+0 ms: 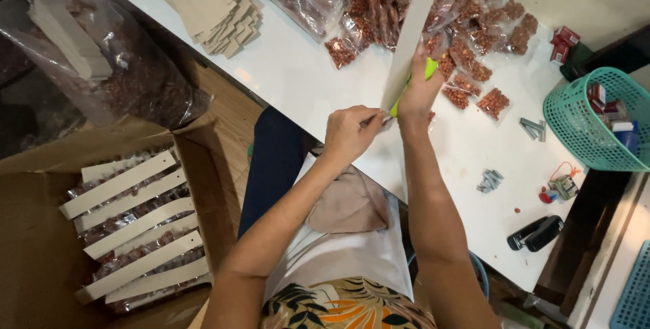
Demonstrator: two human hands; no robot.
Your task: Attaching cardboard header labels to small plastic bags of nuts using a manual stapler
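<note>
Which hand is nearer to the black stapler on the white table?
The right hand. It holds the green tool and the long card strip, up and left of the black stapler. The left hand is farther left, pinching the strip's lower end.

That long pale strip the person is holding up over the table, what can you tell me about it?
The long strip looks like plain beige cardboard, flat, narrow and straight-edged. It slants up from the hands to the picture's top edge, over the white table and the small bags of reddish nuts. The right hand grips its lower part along with a bright green tool; the left hand pinches its bottom end.
</note>
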